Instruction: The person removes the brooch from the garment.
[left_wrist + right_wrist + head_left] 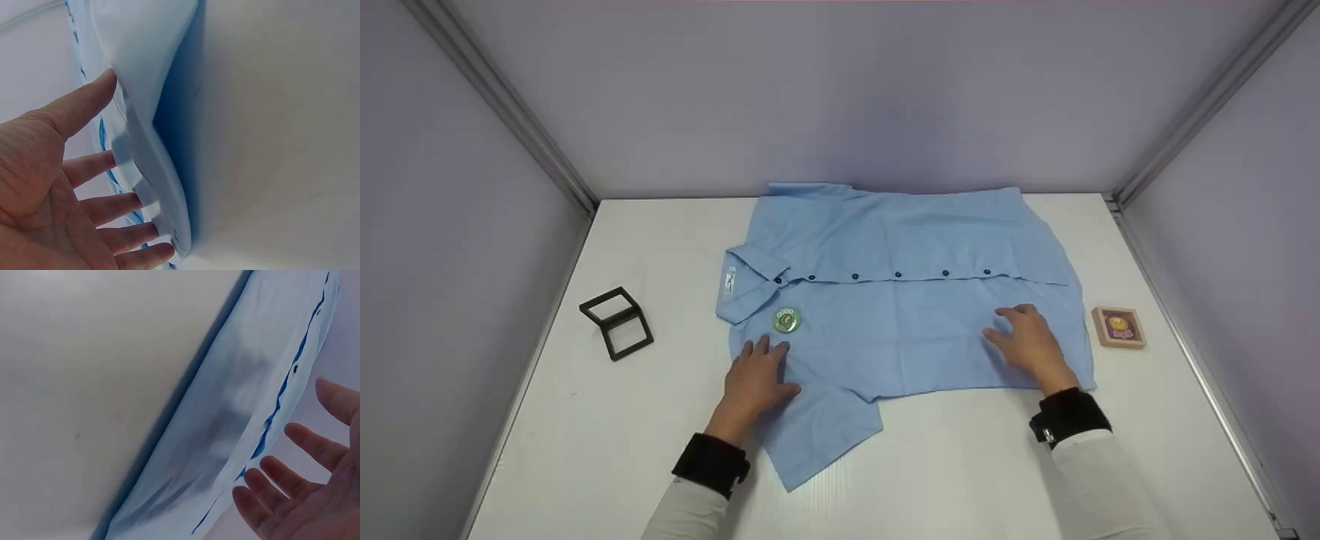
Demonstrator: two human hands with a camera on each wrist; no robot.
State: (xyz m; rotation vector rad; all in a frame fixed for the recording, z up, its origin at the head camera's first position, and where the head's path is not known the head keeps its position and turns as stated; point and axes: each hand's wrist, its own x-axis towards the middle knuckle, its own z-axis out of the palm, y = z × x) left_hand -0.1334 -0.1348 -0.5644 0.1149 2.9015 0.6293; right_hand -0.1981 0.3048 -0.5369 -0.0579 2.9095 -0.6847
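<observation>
A light blue short-sleeved shirt [930, 322] lies front up across the table, its collar [754, 274] to the left and its hem to the right. Dark buttons run along the placket. On the chest near the collar sits a round green badge [787, 319]. My left hand [755, 379] is spread at the shoulder by the near sleeve [825, 431]; in the left wrist view its fingertips are right at the cloth. Over the lower front, close to the hem, my right hand [1026, 341] has its fingers loosely extended and nothing in them. The far sleeve is mostly folded out of sight.
A black hinged double frame [622, 326] stands on the white table [675, 420] at the left. To the right of the hem lies a small wooden-framed square [1119, 328] with a yellow figure. Grey panels [840, 97] enclose the table at the back and both sides.
</observation>
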